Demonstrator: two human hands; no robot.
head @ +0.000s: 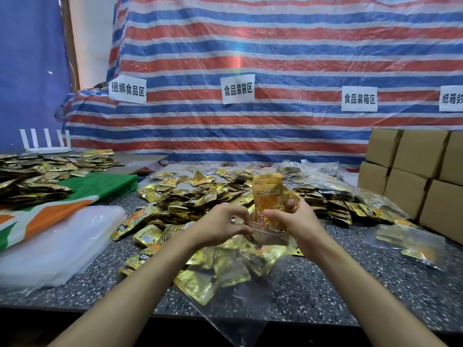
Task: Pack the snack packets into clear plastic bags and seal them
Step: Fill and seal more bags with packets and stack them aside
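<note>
Here: left grip (225,225) pinches mouth of crinkly clear bag (248,306); right grip (293,219) clasps glossy gold foil packets (266,194).

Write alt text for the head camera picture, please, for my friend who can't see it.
Two bare hands work over a speckled table: the right hand grips a few gold snack packets upright while the left hand pinches the mouth of a clear plastic bag already holding packets. A pile of loose packets lies behind; cardboard boxes stand at right.

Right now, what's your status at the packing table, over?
Left hand pinches clear bag mouth. Right hand grips snack packets upright at that mouth. Bag partly filled, unsealed. Loose packets heaped behind, none blocking.
</note>
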